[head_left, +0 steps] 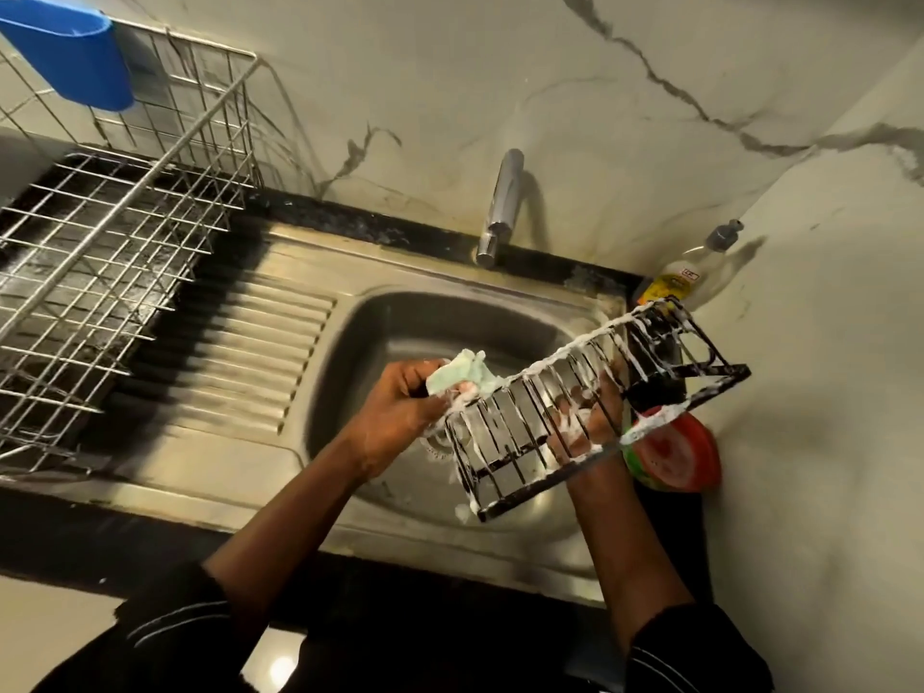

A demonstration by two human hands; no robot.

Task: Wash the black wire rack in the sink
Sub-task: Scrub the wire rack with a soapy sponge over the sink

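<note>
The black wire rack [665, 352], streaked with white foam, hangs tilted over the steel sink [380, 332], its right end higher. My right hand [587, 422] grips its wires from inside, near the middle. My left hand [400, 407] holds a pale green sponge [462, 375] against the rack's left end. Foam clings to both hands and drips off the rack's lower corner.
A chrome tap [500, 207] stands behind the basin. A soap pump bottle [690, 272] sits in the right corner, and a red and green round container [675, 452] lies by the right wall. A steel dish basket [100, 252] with a blue cup [70, 52] fills the left counter.
</note>
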